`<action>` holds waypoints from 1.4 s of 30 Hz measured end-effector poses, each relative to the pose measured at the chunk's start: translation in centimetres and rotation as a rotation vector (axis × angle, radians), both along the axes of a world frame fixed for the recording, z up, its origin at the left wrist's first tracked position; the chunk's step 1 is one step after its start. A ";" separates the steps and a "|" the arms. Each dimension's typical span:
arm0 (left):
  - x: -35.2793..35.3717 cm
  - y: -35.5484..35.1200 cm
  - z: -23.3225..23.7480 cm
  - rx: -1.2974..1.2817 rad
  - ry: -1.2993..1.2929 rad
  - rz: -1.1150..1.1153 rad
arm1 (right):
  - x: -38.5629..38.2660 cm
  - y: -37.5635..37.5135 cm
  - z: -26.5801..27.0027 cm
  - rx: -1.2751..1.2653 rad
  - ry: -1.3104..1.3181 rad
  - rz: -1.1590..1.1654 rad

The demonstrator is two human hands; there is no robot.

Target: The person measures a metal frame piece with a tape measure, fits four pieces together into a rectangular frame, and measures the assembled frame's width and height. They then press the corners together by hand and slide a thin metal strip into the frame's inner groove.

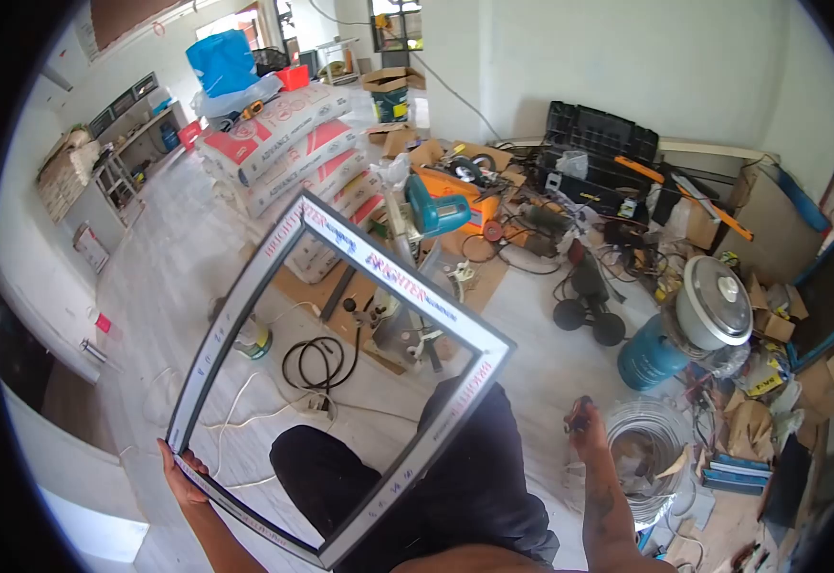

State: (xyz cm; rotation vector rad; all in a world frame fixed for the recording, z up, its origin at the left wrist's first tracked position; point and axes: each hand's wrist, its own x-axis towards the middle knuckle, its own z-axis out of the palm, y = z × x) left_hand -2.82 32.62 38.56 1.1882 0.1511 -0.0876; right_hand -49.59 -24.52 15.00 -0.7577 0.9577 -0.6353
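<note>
My left hand grips the lower left corner of a window frame. The frame is a rectangle with white protective film printed "BRIGHTER", tilted up over my knees. My legs in dark trousers show through its opening. Off to the right, my right hand is closed around a small tool with a red and black handle; its exact kind cannot be made out. That hand is apart from the frame, close to a coil of grey cable in plastic.
Behind the frame stand a teal miter saw and a black hose on the floor. Cement bags are stacked beyond. At right are a blue gas cylinder under a pot, an open black toolbox and scattered cartons.
</note>
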 end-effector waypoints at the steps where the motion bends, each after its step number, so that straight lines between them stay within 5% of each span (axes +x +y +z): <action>1: 0.2 -0.4 -0.8 -0.010 0.008 -0.023 | -0.2 0.1 2.1 -0.010 0.008 -0.023; 3: 0.5 -1.1 -2.7 -0.008 0.143 -0.103 | -0.2 0.3 6.8 0.105 -0.292 -0.018; 6: 0.8 -2.3 -5.4 0.050 0.228 -0.214 | 2.6 2.9 11.8 0.078 -0.326 -0.199; 8: 0.9 -2.9 -6.4 0.137 0.267 -0.296 | 3.6 4.4 13.5 0.100 -0.302 -0.110; 13: 1.7 -3.5 -9.0 0.236 0.425 -0.324 | 5.1 5.7 13.3 0.177 -0.230 0.023; 19: 1.1 -3.7 -11.5 0.515 0.274 -0.258 | 3.6 5.1 12.3 0.175 -0.282 0.096; 26: -0.3 -4.6 -11.5 0.492 0.190 -0.090 | 3.9 7.1 12.6 0.205 -0.308 0.108; 30: 0.3 -3.5 -9.9 0.778 0.091 -0.091 | 3.8 5.9 12.7 -0.011 -0.054 0.178; 33: -1.4 -6.3 -6.9 0.810 -0.071 0.006 | 5.7 5.2 15.0 -0.501 0.275 0.162; 37: -3.2 -6.1 -4.0 0.546 -0.023 -0.018 | 12.7 8.8 24.1 -0.590 0.098 0.438; 39: -3.9 -6.8 -2.5 0.433 -0.044 -0.039 | 16.5 10.7 25.6 -0.493 -0.087 0.875; 42: -5.0 -6.7 -1.8 0.402 -0.124 -0.039 | 23.8 17.0 26.3 -0.132 -0.260 1.193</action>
